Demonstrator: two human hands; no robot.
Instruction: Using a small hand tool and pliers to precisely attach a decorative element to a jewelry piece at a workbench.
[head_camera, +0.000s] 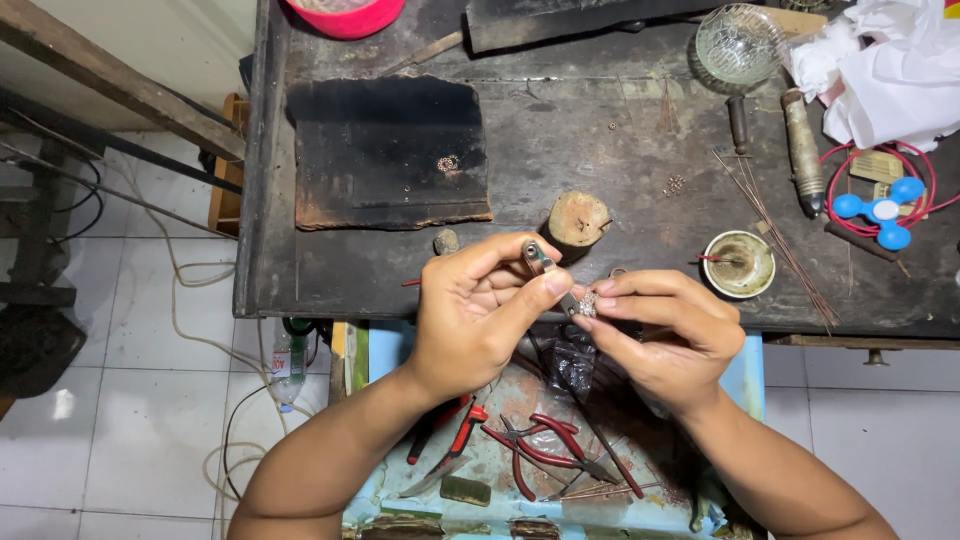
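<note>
My left hand (478, 310) grips a pair of metal tweezers (541, 260) between thumb and fingers, the tips pointing right. My right hand (660, 335) pinches a small silvery beaded piece (588, 303) at its fingertips. The tweezer tips meet that piece between the two hands. Both hands hover over the front edge of a dark, worn workbench (560, 140). A short wooden peg (578, 220) stands on the bench just beyond the hands.
A charred black block (385, 150) lies on the bench's left. To the right are a small round dish (739, 263), thin wires (780, 235), a glass bowl (738, 42), a handled tool (803, 150), white cloth (890, 70). Red-handled pliers (545, 450) lie in a blue drawer (748, 375) below.
</note>
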